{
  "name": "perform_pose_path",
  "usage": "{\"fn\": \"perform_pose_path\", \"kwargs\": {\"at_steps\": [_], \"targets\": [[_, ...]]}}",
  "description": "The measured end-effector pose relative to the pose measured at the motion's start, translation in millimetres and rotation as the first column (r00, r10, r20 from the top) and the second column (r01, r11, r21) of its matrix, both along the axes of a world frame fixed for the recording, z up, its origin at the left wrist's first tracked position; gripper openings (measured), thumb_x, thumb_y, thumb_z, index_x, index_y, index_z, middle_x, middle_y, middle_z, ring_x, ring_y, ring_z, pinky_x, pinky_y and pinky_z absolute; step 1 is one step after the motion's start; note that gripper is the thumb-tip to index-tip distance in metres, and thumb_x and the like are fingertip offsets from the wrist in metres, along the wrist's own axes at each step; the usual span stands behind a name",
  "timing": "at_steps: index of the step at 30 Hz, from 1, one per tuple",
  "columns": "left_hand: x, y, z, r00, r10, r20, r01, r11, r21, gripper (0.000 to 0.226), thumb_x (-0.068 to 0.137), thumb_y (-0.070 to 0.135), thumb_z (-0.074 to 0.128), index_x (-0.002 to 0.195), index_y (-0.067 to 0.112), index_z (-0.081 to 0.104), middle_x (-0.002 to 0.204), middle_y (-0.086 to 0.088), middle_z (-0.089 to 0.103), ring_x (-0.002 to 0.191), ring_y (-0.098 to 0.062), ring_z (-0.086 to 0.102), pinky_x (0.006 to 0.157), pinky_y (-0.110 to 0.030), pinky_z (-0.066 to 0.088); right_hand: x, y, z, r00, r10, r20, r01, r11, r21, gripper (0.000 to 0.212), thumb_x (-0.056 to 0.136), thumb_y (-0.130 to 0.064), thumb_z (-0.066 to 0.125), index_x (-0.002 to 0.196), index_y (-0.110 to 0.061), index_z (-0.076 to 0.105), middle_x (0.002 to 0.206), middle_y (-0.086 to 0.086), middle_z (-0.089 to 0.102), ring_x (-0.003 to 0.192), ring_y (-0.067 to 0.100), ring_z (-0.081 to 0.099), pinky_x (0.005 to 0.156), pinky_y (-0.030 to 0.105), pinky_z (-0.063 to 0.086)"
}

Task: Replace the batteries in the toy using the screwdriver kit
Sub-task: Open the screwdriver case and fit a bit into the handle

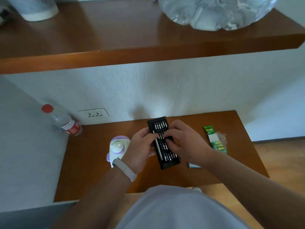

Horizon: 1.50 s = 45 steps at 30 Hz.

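Observation:
A black screwdriver kit tray [168,161] with rows of silver bits is held above the wooden table [92,162]. My left hand [140,149] grips its left edge. My right hand [183,142] rests on the tray's middle, with the fingertips pinching among the bits; I cannot tell whether they hold one. The white and purple toy [118,147] lies on the table just left of my left hand, partly hidden by my wrist. A green pack of batteries [216,140] lies at the table's right side.
A plastic bottle with a red cap [63,120] stands at the back left corner by a wall socket [93,114]. A small grey object [194,165] lies under my right forearm. A wooden shelf [132,47] hangs above.

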State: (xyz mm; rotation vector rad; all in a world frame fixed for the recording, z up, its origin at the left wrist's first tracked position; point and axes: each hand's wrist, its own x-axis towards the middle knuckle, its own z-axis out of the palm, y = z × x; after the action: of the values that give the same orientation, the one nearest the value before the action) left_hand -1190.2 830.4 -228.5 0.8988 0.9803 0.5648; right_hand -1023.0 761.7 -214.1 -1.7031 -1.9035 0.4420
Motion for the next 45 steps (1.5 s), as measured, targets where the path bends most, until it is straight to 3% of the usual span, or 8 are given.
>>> {"fn": "perform_pose_path", "kwargs": {"at_steps": [7,12,16,23,29,35,38,45], "targets": [[-14.0,0.6,-1.0,1.000,-0.028,-0.007,0.028,1.000,0.003,0.024,0.099,0.006,0.052,0.110,0.015,0.072,0.094,-0.010,0.077,0.085,-0.024,0.075,0.066,-0.035,0.060,-9.5,4.3,2.9,0.998,0.046,0.034,-0.045,0.999,-0.014,0.018,0.092,-0.018,0.065,0.108,-0.014,0.073,0.110,0.001,0.061,0.091,0.014,0.060,0.078,0.031,0.055],[-19.4,-0.3,-6.2,0.999,-0.045,-0.019,0.046,0.999,0.022,0.023,0.099,0.008,0.054,0.111,0.017,0.071,0.100,-0.012,0.077,0.091,-0.026,0.075,0.067,-0.033,0.060,-13.6,6.5,1.4,0.995,0.073,0.075,-0.071,0.997,-0.033,0.019,0.095,-0.021,0.062,0.109,-0.015,0.073,0.111,-0.001,0.063,0.097,0.014,0.061,0.084,0.031,0.054],[-18.2,-0.5,-8.7,0.998,-0.062,-0.019,0.062,0.997,0.045,0.023,0.099,0.008,0.055,0.114,0.018,0.069,0.099,-0.010,0.077,0.091,-0.025,0.075,0.067,-0.032,0.060,-13.3,5.1,2.4,0.990,0.095,0.103,-0.094,0.995,-0.015,0.016,0.092,-0.015,0.066,0.105,-0.011,0.075,0.106,0.002,0.066,0.092,0.016,0.064,0.079,0.031,0.056],[-12.0,-0.3,-11.6,0.995,-0.101,-0.008,0.102,0.993,0.067,0.023,0.097,0.011,0.057,0.115,0.018,0.070,0.100,-0.008,0.077,0.092,-0.024,0.075,0.069,-0.032,0.060,-7.1,-1.8,6.1,0.988,0.096,0.118,-0.102,0.994,0.042,0.012,0.084,-0.006,0.075,0.096,-0.008,0.077,0.096,0.004,0.069,0.081,0.016,0.067,0.071,0.023,0.054],[-4.6,-0.2,-11.9,0.992,-0.127,0.026,0.125,0.990,0.072,0.025,0.089,0.019,0.061,0.112,0.019,0.071,0.100,-0.008,0.077,0.092,-0.025,0.075,0.069,-0.032,0.060,0.3,-5.9,4.7,0.995,0.063,0.077,-0.067,0.996,0.054,0.014,0.085,-0.006,0.074,0.098,-0.008,0.077,0.100,0.003,0.069,0.086,0.013,0.066,0.076,0.019,0.051],[-0.6,-0.6,-11.8,0.988,-0.151,0.021,0.149,0.985,0.084,0.023,0.095,0.016,0.059,0.114,0.016,0.069,0.100,-0.009,0.077,0.092,-0.025,0.075,0.071,-0.034,0.060,7.4,-6.1,6.5,0.997,0.067,0.030,-0.068,0.998,0.011,0.014,0.085,-0.006,0.074,0.099,-0.009,0.077,0.099,0.002,0.068,0.083,0.008,0.063,0.073,0.016,0.053],[-0.6,-0.7,-10.9,0.987,-0.158,0.033,0.155,0.986,0.068,0.022,0.097,0.014,0.058,0.117,0.014,0.068,0.102,-0.010,0.077,0.093,-0.026,0.075,0.070,-0.032,0.060,11.3,-4.4,10.8,0.997,0.071,0.022,-0.070,0.996,-0.059,0.016,0.089,-0.012,0.070,0.104,-0.012,0.075,0.103,-0.004,0.064,0.082,0.001,0.059,0.072,0.006,0.048],[-0.1,-2.4,-9.6,0.981,-0.194,0.030,0.192,0.979,0.062,0.022,0.099,0.014,0.057,0.118,0.013,0.068,0.102,-0.011,0.076,0.095,-0.027,0.074,0.071,-0.033,0.060,16.6,-2.2,19.5,0.993,0.112,0.047,-0.103,0.980,-0.170,0.017,0.093,-0.017,0.066,0.107,-0.013,0.074,0.100,-0.010,0.058,0.078,-0.009,0.053,0.068,0.003,0.043]]}}
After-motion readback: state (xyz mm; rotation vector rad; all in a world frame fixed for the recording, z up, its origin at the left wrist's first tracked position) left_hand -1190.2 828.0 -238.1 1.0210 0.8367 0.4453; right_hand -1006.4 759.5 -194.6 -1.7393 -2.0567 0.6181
